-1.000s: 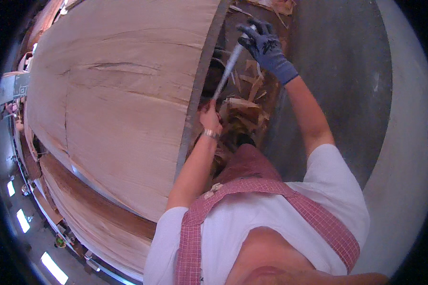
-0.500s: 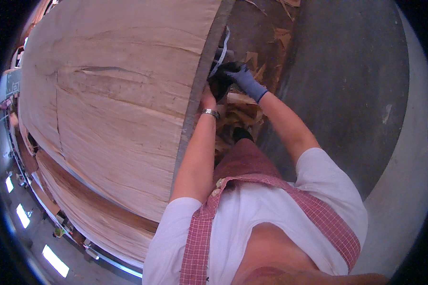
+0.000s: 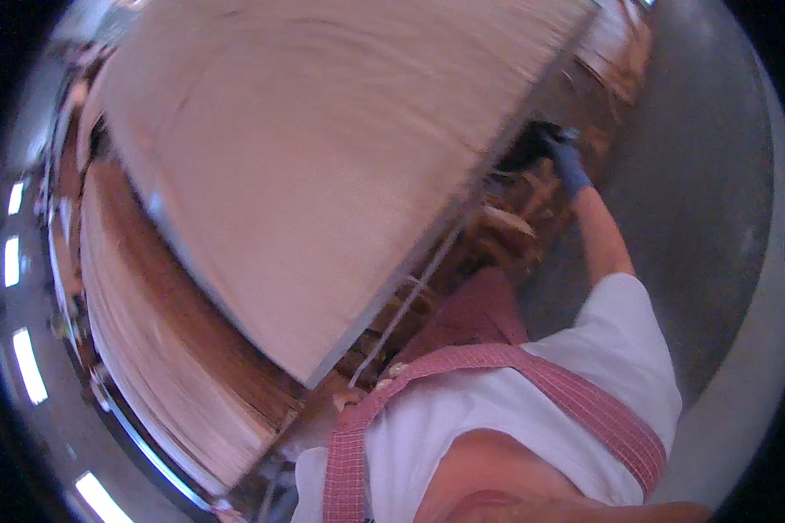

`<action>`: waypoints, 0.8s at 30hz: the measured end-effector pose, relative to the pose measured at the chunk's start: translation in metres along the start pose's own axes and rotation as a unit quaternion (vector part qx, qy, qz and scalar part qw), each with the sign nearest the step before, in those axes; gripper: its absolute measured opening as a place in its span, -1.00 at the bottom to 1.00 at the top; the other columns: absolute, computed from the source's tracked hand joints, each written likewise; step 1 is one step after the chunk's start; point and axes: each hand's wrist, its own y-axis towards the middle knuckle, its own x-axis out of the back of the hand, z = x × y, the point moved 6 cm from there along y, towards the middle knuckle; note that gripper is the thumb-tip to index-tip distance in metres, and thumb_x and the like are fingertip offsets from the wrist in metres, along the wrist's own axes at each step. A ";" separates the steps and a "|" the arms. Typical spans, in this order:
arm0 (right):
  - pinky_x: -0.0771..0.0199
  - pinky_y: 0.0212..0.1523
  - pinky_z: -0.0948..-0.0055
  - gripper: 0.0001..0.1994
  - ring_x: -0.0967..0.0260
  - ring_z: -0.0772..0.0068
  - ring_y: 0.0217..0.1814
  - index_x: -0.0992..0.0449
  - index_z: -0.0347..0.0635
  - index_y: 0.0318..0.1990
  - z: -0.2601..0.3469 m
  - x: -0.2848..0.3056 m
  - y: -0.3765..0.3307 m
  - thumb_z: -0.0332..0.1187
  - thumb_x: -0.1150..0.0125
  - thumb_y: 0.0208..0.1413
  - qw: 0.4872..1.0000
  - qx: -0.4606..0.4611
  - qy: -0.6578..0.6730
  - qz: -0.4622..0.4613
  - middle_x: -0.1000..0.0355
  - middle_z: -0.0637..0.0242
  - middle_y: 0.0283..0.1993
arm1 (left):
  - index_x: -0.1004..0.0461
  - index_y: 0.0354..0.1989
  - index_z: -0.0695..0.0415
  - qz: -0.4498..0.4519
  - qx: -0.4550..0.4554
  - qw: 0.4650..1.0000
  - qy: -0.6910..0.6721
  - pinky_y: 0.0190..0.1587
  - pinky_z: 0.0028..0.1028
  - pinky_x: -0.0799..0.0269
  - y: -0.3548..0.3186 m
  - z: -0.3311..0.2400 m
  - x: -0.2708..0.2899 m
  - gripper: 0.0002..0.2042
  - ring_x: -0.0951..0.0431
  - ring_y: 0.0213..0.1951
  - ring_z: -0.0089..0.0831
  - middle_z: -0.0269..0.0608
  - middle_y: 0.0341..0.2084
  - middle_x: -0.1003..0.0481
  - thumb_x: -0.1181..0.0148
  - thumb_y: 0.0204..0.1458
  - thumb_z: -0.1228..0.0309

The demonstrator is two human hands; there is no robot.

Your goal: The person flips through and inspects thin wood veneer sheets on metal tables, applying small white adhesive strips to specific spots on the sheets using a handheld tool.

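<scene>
We see no packages, labels, signs or screens anywhere in this view.

Gloved right hand point(image 3: 560, 155) at veneer sheet point(image 3: 323, 166) edge — blurred, grip unclear
</scene>
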 end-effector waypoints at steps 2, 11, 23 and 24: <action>-0.46 0.03 0.42 -0.57 -0.44 0.36 -0.03 -0.47 -0.27 0.08 0.002 0.043 -0.026 -0.15 -0.22 0.20 0.990 0.022 0.097 -0.102 -0.49 0.28 -0.03 | -0.44 -0.25 0.23 -0.047 -0.004 0.998 -0.031 -0.16 -0.25 -0.42 0.020 0.057 0.031 -0.68 -0.53 -0.24 -0.18 -0.02 -0.29 -0.49 -0.16 0.03 0.18; -0.41 0.06 0.43 -0.53 -0.35 0.43 0.12 -0.33 -0.26 0.21 0.196 -0.467 -0.505 -0.47 -0.14 0.11 0.860 0.264 0.004 0.437 -0.41 0.29 0.11 | -0.38 -0.48 0.19 -0.031 -0.271 0.878 -0.394 -0.36 -0.43 -0.43 0.004 0.133 0.198 -0.80 -0.51 -0.43 -0.44 -0.19 -0.59 -0.46 -0.34 -0.10 0.45; -0.34 -0.43 0.57 -0.83 -0.30 0.65 -0.43 -0.55 -0.13 -0.15 0.276 -0.639 -0.559 -0.30 -0.11 0.21 0.841 0.174 -0.156 0.489 -0.43 0.48 -0.41 | -0.44 -0.35 0.17 -0.172 -0.389 0.825 -0.372 -0.32 -0.53 -0.45 0.097 0.221 0.565 -0.80 -0.50 -0.38 -0.56 -0.28 -0.44 -0.53 -0.39 -0.07 0.52; -0.36 -0.43 0.55 -0.83 -0.32 0.63 -0.44 -0.56 -0.13 -0.15 0.277 -0.635 -0.538 -0.34 -0.11 0.18 0.855 0.215 -0.179 0.437 -0.44 0.47 -0.42 | -0.45 -0.35 0.17 -0.179 -0.383 0.812 -0.401 -0.32 -0.53 -0.44 0.134 0.240 0.596 -0.82 -0.50 -0.37 -0.55 -0.28 -0.44 -0.52 -0.37 -0.05 0.51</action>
